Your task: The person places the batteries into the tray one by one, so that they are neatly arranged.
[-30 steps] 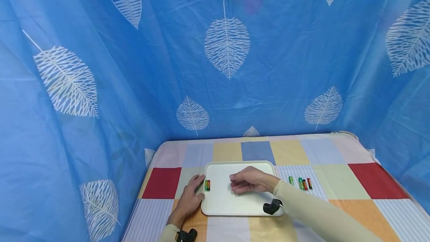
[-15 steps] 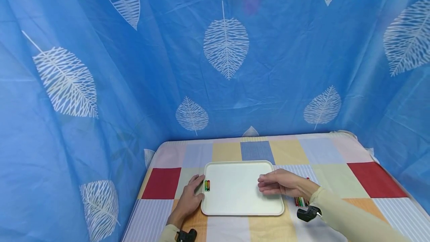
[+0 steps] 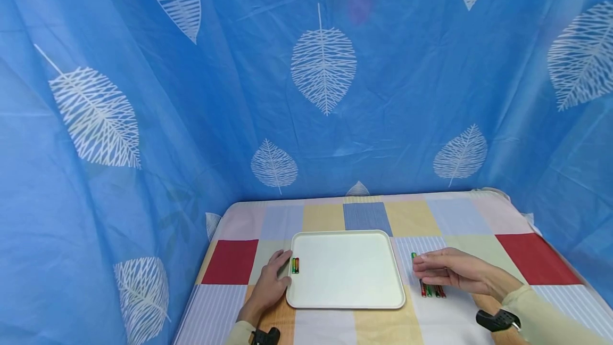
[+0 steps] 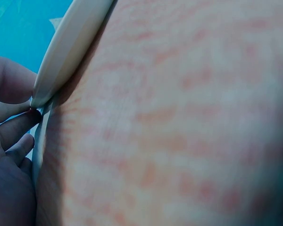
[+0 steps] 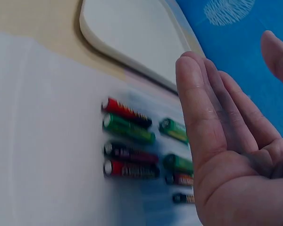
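In the head view, a white rectangular tray lies on the table, with two small batteries, green and red, side by side along its left wall. My left hand rests at the tray's left rim, its thumb and fingertips touching spaced points of it; the left wrist view shows them right at the rim. To the right of the tray, my right hand hovers over loose batteries, partly hiding them. Its fingers are straight and the thumb stands apart, holding nothing. The right wrist view shows red, green and dark batteries lying in two rows.
A patchwork tablecloth covers the table. Blue curtains with white leaf prints hang behind it and on both sides. Black wrist cameras sit on both sleeves.
My right hand has moved right, from above the tray to over the loose batteries, with its fingers staying extended. The left hand, the tray and its two batteries have kept their places.
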### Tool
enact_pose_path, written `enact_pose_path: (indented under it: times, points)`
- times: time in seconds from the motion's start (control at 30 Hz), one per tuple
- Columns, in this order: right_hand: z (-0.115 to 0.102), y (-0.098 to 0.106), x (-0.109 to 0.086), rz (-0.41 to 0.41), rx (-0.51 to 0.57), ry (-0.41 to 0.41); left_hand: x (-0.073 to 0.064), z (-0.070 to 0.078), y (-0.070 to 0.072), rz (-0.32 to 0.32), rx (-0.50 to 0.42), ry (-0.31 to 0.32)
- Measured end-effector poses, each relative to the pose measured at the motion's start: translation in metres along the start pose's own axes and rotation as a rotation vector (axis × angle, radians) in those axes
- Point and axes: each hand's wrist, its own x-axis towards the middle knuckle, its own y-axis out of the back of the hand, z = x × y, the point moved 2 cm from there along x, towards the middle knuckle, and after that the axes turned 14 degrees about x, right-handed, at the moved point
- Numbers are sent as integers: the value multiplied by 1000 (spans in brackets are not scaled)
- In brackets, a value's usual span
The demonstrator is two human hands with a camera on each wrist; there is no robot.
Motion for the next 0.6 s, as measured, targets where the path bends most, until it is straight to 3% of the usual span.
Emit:
enact_pose_path:
  times: [0.33, 0.6]
  points:
    - [-1, 32, -49, 11, 46, -15, -1, -2, -1, -1, 6, -9]
    - [6, 50, -62, 101, 32, -19, 1, -2, -1, -1, -3, -9]
